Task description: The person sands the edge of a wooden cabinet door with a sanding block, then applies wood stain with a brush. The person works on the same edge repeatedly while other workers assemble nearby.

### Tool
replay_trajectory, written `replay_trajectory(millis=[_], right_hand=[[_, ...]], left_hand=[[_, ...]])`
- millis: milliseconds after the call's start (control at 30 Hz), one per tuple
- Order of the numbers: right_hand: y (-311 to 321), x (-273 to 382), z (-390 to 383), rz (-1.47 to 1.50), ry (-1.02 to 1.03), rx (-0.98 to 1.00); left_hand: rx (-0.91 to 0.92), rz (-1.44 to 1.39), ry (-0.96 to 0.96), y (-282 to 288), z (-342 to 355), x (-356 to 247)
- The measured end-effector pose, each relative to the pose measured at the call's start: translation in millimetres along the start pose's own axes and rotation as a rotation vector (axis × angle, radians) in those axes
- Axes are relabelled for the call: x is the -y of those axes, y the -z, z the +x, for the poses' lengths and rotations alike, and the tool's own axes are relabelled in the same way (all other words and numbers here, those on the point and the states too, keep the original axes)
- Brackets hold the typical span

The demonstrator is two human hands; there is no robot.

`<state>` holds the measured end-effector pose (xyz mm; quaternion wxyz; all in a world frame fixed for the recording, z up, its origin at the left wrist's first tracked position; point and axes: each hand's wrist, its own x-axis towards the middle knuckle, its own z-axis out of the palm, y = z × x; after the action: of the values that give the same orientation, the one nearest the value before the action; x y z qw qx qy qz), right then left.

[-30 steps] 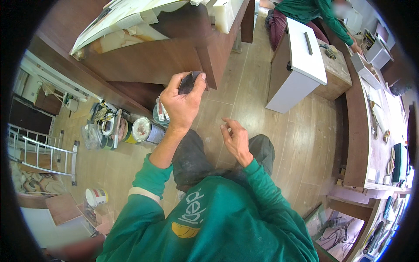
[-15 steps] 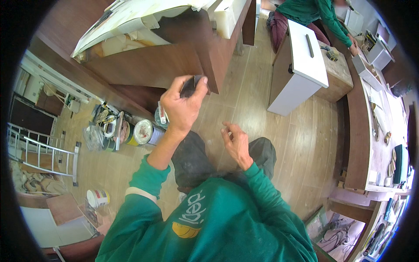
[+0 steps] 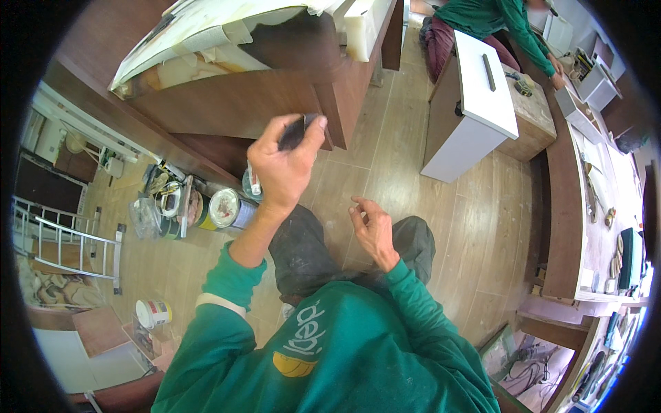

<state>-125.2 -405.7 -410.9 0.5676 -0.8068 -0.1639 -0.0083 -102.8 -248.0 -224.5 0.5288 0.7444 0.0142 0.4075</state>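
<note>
Head view: left hand (image 3: 282, 168) fingers pinch a dark block (image 3: 295, 133); right hand (image 3: 374, 230) fingers loosely curled, empty

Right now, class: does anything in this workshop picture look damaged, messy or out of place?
Yes. The pale covering on the brown cabinet is torn and peeling, leaving a dark patch bare. Open tins and clutter crowd the floor beside it, under the left hand.
</note>
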Motion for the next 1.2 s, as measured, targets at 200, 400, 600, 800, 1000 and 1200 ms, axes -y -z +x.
replay_trajectory(millis=[200, 400, 600, 800, 1000, 1200], right_hand=[[-1.2, 0.7, -0.5, 0.001, -0.022, 0.006], [2.7, 15.1, -1.8, 0.098, -0.104, 0.025], [10.1, 50.6, -3.5, 0.486, -0.204, 0.046], [7.6, 84.4, 4.4, 0.567, -0.115, 0.003], [25.2, 78.4, 20.5, 0.771, -0.158, -0.180], [12.0, 89.2, 30.5, 0.638, 0.099, -0.309]], left_hand=[[0.019, 0.017, 0.097, 2.1, -2.2, -1.5], [0.122, 0.167, 0.263, 2.0, -59.7, 75.3], [0.237, 0.197, 0.312, 15.2, -88.0, 58.9], [0.464, 0.252, -0.103, 17.7, -96.9, 41.1], [0.308, 0.037, 0.106, 27.1, -60.2, 37.1], [0.122, 0.098, -0.095, 9.3, -32.0, 47.2]])
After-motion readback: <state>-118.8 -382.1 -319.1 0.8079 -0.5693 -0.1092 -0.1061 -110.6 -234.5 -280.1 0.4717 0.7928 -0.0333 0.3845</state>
